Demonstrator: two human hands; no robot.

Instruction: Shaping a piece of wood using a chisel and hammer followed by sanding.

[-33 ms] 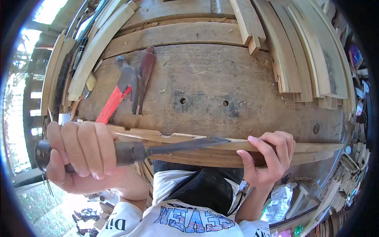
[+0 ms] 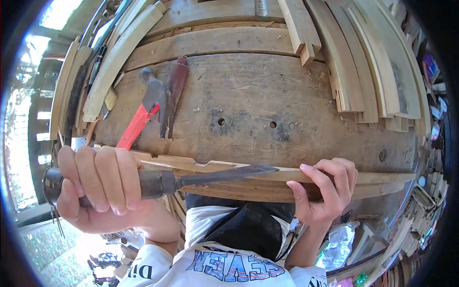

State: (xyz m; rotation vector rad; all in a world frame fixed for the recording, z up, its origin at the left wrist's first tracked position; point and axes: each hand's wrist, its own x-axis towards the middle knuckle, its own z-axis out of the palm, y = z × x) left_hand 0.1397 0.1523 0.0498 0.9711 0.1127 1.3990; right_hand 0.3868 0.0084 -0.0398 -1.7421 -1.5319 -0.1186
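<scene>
My left hand [image 2: 100,184] is wrapped round the dark handle of a chisel [image 2: 215,176], whose long grey blade points right. The blade's tip lies at the upper edge of a long narrow strip of wood [image 2: 377,178] with notches cut toward its left end. Over that strip curls my right hand [image 2: 330,189], index fingertip on top and thumb below, just right of the tip. Beyond my left hand lie a hammer [image 2: 154,95] with a red handle and a reddish-brown piece [image 2: 176,88] with a dark, narrow lower end.
The worn wooden workbench [image 2: 248,95] has round holes and scattered chips. Stacked boards [image 2: 349,62] line its right side, with more lengths of wood [image 2: 124,60] at the left. One board [image 2: 215,45] lies across the back. A brush [image 2: 110,99] rests by the left stack.
</scene>
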